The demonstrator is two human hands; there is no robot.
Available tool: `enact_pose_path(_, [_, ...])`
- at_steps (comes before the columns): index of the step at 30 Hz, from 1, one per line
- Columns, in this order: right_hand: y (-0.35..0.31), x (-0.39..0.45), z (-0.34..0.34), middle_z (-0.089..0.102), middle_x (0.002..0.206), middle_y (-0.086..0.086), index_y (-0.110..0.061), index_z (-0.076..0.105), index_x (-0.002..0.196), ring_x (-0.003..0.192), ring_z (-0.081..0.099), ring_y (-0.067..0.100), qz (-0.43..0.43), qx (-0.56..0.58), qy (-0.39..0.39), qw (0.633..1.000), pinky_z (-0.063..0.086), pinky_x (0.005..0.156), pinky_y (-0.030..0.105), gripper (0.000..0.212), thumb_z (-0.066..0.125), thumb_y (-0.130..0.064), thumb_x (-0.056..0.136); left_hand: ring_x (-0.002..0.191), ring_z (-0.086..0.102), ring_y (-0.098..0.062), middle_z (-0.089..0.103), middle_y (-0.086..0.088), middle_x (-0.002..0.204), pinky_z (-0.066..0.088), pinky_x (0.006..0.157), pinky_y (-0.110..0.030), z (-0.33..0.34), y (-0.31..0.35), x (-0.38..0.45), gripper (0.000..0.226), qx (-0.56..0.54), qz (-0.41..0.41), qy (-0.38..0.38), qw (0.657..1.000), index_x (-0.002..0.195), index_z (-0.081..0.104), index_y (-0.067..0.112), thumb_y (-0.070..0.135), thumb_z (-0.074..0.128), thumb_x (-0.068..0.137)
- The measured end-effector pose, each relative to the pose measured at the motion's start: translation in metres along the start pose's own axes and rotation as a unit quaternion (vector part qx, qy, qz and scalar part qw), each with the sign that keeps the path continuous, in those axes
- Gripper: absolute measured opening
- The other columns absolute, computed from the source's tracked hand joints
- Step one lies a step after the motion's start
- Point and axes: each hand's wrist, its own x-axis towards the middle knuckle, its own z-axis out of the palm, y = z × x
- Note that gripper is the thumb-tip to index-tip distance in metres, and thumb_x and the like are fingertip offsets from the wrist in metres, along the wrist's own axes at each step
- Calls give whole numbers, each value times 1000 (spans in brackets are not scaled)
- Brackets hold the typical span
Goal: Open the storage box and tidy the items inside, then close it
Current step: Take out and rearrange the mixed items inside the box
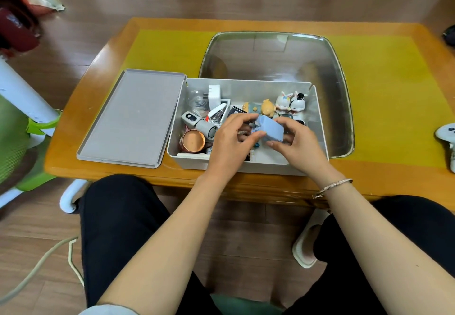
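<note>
A white storage box (317, 107) stands open on the table, its grey lid (133, 117) lying flat to its left. Over the box's middle, my left hand (229, 139) and my right hand (298, 142) both hold a small light-blue box (270, 128). Inside lie a copper-topped tin (194, 140), a grey cylinder (208, 128), a white charger (215, 93), a stapler (219, 114), a yellow figurine (268, 108) and two rabbit figurines (291, 101). My hands hide the items beneath them.
A large metal tray (278, 53) sits behind the box on the yellow mat (384, 88) of the wooden table (73, 127). A white game controller (448, 135) lies at the right edge. A green chair (14, 142) stands to the left.
</note>
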Motion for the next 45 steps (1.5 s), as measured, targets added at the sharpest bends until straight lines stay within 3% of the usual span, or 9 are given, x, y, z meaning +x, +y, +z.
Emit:
enact_pose_path(6, [-2, -1, -1, 57, 118, 4, -22, 54, 118, 92, 66, 6, -3, 61, -64, 996, 54, 72, 15, 46, 70, -1, 80, 70, 58, 1, 63, 13, 89, 53, 65, -21, -7, 0, 5, 23, -35, -66, -45, 996, 110, 68, 15, 18, 67, 88])
enact_pose_path(10, [-1, 0, 4, 54, 113, -5, -18, 57, 122, 101, 53, 9, -75, -91, -14, 993, 47, 84, 22, 57, 81, -16, 71, 50, 61, -10, 65, 5, 77, 54, 52, -26, -4, 4, 4, 9, -52, -100, -41, 993, 96, 65, 19, 23, 66, 89])
enact_pose_path(20, [4, -3, 6, 55, 112, -15, -22, 55, 130, 96, 54, -2, -119, -72, -20, 990, 43, 68, 4, 55, 73, -12, 79, 47, 62, -11, 65, 6, 73, 48, 46, -17, -6, 5, 6, 16, -59, -122, -47, 990, 83, 58, 27, 19, 55, 96])
enact_pose_path(24, [5, -4, 7, 62, 110, -9, -22, 54, 125, 87, 60, 10, -95, -59, -17, 994, 52, 70, 21, 49, 73, -18, 80, 53, 62, -17, 62, 0, 75, 54, 52, -27, -5, -1, 9, 11, -47, -105, -51, 992, 100, 58, 18, 10, 51, 97])
enact_pose_path(26, [5, -4, 6, 60, 101, -15, -21, 54, 117, 87, 61, 10, -84, -44, 7, 996, 53, 69, 24, 43, 73, -19, 79, 64, 64, -16, 63, -1, 89, 54, 57, -24, -4, -1, 8, 22, -26, -74, -51, 996, 111, 60, 16, 5, 48, 97])
enact_pose_path(31, [4, -3, 2, 59, 100, -12, -18, 60, 113, 91, 55, -4, -72, -13, 47, 996, 42, 69, 4, 39, 76, -16, 77, 114, 51, -12, 54, -5, 127, 45, 92, -19, -4, -3, 4, 50, 62, 7, -95, 993, 132, 53, 8, -10, 49, 86])
enact_pose_path(34, [3, -5, 0, 59, 97, -16, -24, 59, 110, 86, 57, 1, -76, 9, 56, 996, 44, 68, 6, 40, 77, -13, 75, 109, 51, -6, 53, -1, 127, 43, 81, -9, -4, -4, 6, 55, 64, 6, -135, 989, 136, 49, 15, -1, 62, 85])
enact_pose_path(39, [5, -5, 1, 64, 82, 3, -23, 58, 121, 66, 54, 12, -50, 28, 79, 995, 50, 64, 25, 48, 76, -14, 77, 94, 59, -10, 59, -1, 112, 44, 70, -9, -3, -6, 6, 39, 56, -6, -78, 995, 119, 56, 12, 4, 69, 83])
enact_pose_path(45, [-1, -2, -2, 69, 97, -3, -14, 57, 123, 81, 68, 16, -13, 145, 37, 989, 55, 62, 26, 30, 53, -24, 95, 74, 59, 1, 65, 3, 94, 44, 62, -10, 3, -5, 3, 32, 41, -23, -40, 998, 99, 53, 18, 13, 77, 78])
